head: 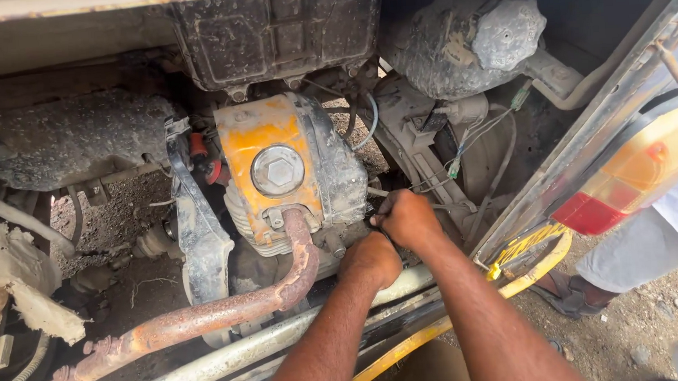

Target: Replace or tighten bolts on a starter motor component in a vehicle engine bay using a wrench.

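both hands, left hand (pixel 371 259) and right hand (pixel 407 218), closed together low beside the grimy orange engine (pixel 275 167), looks heavy, rigid, greasy, can't tell what they pinch

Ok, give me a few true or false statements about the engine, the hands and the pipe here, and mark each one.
1. Both hands, left hand and right hand, are at the engine's lower right side. True.
2. The exhaust pipe is shiny and new. False: it is rusty.
3. The engine cover is orange with a large hex bolt. True.
4. The right hand grips the exhaust pipe. False: it is away from the pipe, beside the engine.
5. A tail lamp shows at right. True.
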